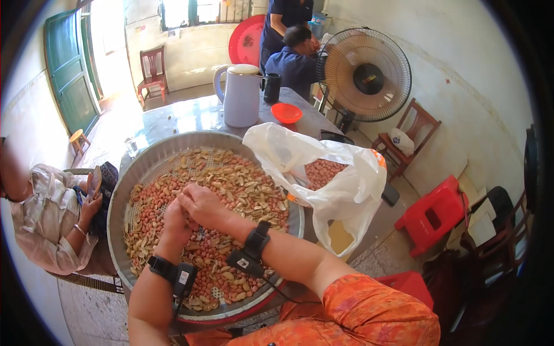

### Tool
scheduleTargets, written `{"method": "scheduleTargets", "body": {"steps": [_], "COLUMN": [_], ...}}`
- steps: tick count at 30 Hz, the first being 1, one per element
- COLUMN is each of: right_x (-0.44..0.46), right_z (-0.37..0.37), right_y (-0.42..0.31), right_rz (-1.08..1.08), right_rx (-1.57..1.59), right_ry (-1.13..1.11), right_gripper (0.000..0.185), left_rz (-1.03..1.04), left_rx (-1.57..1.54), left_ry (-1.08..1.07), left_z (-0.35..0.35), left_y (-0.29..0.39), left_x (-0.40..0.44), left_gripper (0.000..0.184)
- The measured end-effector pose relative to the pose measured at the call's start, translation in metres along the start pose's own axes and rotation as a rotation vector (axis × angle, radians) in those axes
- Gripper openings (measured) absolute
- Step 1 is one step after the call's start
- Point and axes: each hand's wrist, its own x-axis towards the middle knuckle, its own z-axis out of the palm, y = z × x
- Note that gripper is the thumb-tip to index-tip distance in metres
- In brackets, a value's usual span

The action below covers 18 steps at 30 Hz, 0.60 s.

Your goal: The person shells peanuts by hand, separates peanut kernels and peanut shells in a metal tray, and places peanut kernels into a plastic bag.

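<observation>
A wide round metal tray [118, 230] holds shelled pink peanuts [216, 242] mixed with broken shells [254, 187]. Over its middle-left part, my left hand [176, 222] and my right hand [199, 205] come together, fingers bent and pressed close. Whatever lies between the fingertips is too small and hidden to make out. Black straps with small boxes circle both wrists. To the right of the tray stands an open white plastic bag [346, 199] with pink peanuts [323, 173] inside.
Behind the tray on the table [190, 118] are a pitcher [241, 98], a dark cup [272, 88] and a red bowl [287, 113]. A large fan [366, 75] stands beyond. A seated person [52, 213] is at left, two people farther back. Red stools [433, 216] stand at right.
</observation>
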Motion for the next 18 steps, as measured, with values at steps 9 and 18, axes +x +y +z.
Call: {"method": "scheduleTargets", "body": {"steps": [9,18], "right_x": [-0.003,-0.002], "right_z": [0.001,0.003], "right_y": [0.002,0.006], "right_rz": [0.136,0.123], "right_rx": [0.108,0.110], "right_ry": [-0.176,-0.180], "right_gripper": [0.034,0.035], "left_rz": [0.014,0.002], "left_rx": [0.097,0.169], "left_ry": [0.104,0.052], "left_z": [-0.020,-0.016], "left_y": [-0.018,-0.011], "left_x": [0.019,0.011], "left_gripper": [0.023,0.022]}}
